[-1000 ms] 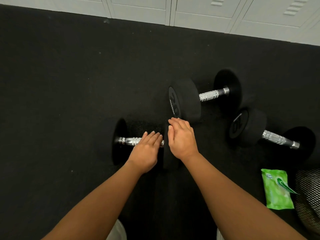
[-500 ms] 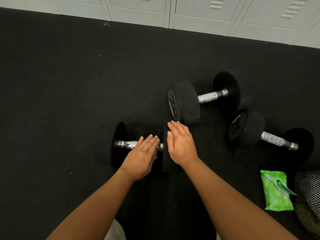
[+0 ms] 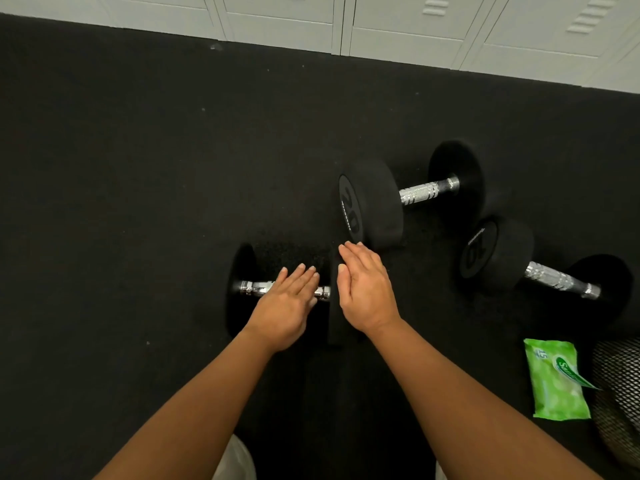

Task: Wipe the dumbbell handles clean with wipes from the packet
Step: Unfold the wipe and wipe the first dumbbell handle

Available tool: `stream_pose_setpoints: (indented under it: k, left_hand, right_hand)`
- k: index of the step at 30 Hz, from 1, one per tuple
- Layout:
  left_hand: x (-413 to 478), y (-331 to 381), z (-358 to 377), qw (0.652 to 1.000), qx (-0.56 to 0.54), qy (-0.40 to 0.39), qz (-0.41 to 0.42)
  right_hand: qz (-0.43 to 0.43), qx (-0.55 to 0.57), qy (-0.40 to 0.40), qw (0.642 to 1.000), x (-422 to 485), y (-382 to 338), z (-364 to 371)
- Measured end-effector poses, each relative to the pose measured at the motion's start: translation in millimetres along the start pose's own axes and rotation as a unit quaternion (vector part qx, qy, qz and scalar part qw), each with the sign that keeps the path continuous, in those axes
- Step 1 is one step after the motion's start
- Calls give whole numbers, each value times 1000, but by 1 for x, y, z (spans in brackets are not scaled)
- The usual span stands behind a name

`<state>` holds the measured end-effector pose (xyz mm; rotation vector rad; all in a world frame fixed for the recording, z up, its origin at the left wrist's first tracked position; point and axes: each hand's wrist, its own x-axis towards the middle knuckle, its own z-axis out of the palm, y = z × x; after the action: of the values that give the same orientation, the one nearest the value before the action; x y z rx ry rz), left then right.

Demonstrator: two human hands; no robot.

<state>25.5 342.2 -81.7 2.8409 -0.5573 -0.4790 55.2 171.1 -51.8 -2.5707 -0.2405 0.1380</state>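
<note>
- The near dumbbell [image 3: 256, 287] is lying on the black floor [image 3: 138, 185], low and centre in the view, with its long axis running left to right.
- Its chrome handle [image 3: 322, 292] is showing at both ends only; the middle is lying under the left hand [image 3: 285, 306].
- The left hand is hovering or resting flat across the handle, fingers straight and slightly spread, gripping nothing; contact cannot be confirmed.
- The right hand [image 3: 367, 292] is sitting at the dumbbell's right head, fingers straight and held together, holding nothing.
- A second dumbbell [image 3: 372, 206] is lying just beyond the right hand, its axis rising slightly toward the right and its numbered end facing left.
- A third dumbbell [image 3: 498, 258] is lying further right, its axis sloping down toward the right.
- The green wipes packet [image 3: 554, 386] is lying flat at lower right, well apart from both hands, just beside a mesh basket [image 3: 620, 382].
- Pale lockers [image 3: 381, 26] are running along the top edge.
</note>
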Motion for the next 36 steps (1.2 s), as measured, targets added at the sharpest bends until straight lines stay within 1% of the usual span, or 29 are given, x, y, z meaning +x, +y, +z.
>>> stream_pose_setpoints:
  k: [2, 5, 9, 12, 17, 21, 24, 26, 29, 31, 33, 36]
  left_hand:
    - [8, 7, -2, 1000, -7, 2, -17]
    - [8, 16, -1, 1000, -7, -2, -3]
    - [-15, 6, 5, 999, -20, 28, 20]
    - [-15, -2, 5, 999, -9, 47, 4]
    - [11, 12, -1, 996, -76, 45, -9]
    - [-2, 15, 5, 994, -87, 69, 17]
    - [-15, 2, 10, 994, -68, 82, 33]
    - [-13, -7, 10, 993, -74, 85, 14]
    - [1, -2, 7, 992, -88, 90, -18]
    - [13, 9, 3, 993, -85, 72, -37]
    - [19, 18, -1, 993, -89, 60, -41]
    - [11, 22, 2, 992, -98, 77, -29]
  right_hand:
    - [1, -1, 1, 1000, 1, -1, 0]
    - [1, -5, 0, 1000, 3, 0, -1]
    - [-3, -13, 0, 1000, -2, -1, 0]
    - [-3, -12, 4, 1000, -8, -1, 2]
    - [-8, -16, 9, 1000, -11, -2, 2]
    - [-9, -21, 11, 1000, -14, -2, 1]
    - [-12, -25, 6, 1000, -17, -1, 3]
    - [-15, -24, 8, 1000, -18, -1, 4]
    - [-14, -18, 8, 1000, -16, -2, 3]
    - [-12, -18, 6, 1000, -14, -2, 3]
    - [-11, -17, 5, 1000, -12, -1, 3]
    - [-12, -15, 6, 1000, -11, 0, 3]
